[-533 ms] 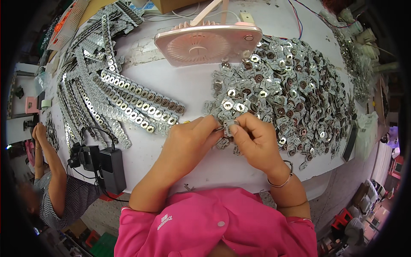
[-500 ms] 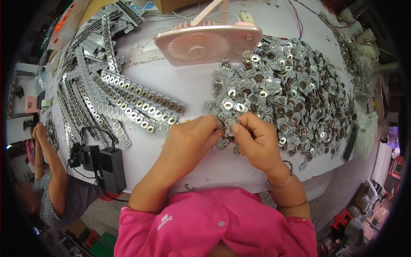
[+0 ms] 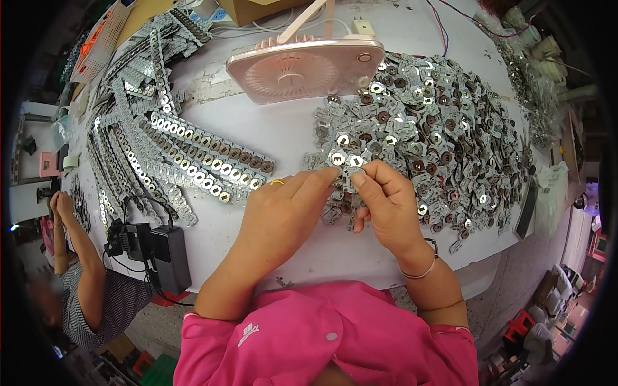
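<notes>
In the head view, the bare left hand [image 3: 278, 207], wearing a yellow ring, slants up and rightward, fingers curled; whether they grip anything is hidden. The bare right hand [image 3: 390, 209] leans up and leftward, thumb and forefinger pinching a small grey metal piece [image 3: 346, 183] between the hands, at the near-left edge of a heap of similar grey metal parts [image 3: 444, 138]. Its direction and long axis are too covered to tell.

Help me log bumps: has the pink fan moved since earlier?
No; the pink fan keeps its place against the white adapter behind it; the view shifted.
</notes>
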Available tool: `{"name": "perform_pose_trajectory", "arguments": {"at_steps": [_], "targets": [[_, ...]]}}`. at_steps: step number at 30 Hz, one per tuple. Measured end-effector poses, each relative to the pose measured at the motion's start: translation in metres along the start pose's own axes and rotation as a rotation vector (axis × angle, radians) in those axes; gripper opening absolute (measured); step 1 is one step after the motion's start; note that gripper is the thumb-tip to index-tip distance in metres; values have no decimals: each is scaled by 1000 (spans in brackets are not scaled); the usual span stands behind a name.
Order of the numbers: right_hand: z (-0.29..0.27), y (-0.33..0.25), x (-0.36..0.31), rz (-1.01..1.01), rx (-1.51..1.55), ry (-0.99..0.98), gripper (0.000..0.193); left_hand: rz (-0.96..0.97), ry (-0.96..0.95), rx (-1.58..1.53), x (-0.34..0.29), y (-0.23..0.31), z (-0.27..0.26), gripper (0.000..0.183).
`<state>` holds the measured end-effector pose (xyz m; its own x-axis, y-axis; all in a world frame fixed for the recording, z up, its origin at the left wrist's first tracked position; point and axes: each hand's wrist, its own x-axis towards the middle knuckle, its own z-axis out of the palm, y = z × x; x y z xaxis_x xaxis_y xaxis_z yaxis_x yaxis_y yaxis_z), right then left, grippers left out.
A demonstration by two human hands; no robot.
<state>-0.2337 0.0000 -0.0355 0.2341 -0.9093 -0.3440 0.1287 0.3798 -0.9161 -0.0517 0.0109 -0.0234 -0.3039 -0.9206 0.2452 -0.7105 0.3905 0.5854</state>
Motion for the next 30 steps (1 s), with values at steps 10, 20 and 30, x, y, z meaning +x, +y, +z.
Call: {"name": "perform_pose_trajectory", "arguments": {"at_steps": [10, 20, 30], "targets": [[-4, 6, 4, -53, -43, -30, 19, 60, 144, 74, -4, -3, 14, 26], [-3, 6, 4, -3, 158, -20, 18, 10, 124, -7, -2, 3, 5, 25], [11, 6, 10, -50, -115, 35, 19, -3, 59, 82, -3, -7, 2, 24]]}}
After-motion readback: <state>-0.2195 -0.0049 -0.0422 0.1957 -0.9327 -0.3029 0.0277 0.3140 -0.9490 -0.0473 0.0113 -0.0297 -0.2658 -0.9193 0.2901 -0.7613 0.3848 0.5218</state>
